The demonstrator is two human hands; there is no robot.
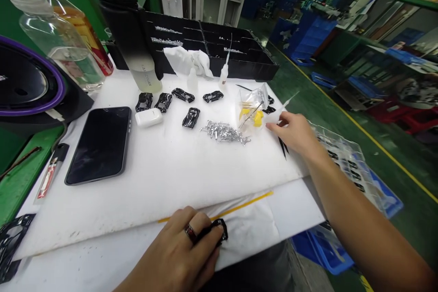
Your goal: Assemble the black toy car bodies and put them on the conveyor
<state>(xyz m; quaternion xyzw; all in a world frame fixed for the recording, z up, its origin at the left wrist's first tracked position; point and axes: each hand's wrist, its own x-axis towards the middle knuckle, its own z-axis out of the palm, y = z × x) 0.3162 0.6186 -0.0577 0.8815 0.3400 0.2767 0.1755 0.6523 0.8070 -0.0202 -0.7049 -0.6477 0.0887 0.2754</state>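
My left hand [185, 246] is closed around a small black toy car body [221, 230] at the front edge of the table, over a white cloth [256, 232]. Fingers hide most of that body. At the right side of the white foam sheet [164, 159], my right hand [294, 130] pinches a small whitish bottle with a thin needle tip [289, 101]; the bottle is partly hidden. Black tweezers [283, 148] lie just under this hand. Beside it is a clear bag [253, 100] with yellow pieces. Several black car bodies [190, 117] and a pile of small silver parts [224, 132] lie on the foam.
A phone [99, 146], a white case [148, 117], a needle-tip bottle [223, 75] and drink bottles [73, 54] stand or lie around. A black compartment tray [239, 70] lines the back. A purple-rimmed fan [30, 77] is at left; a clear parts box [345, 159] at right.
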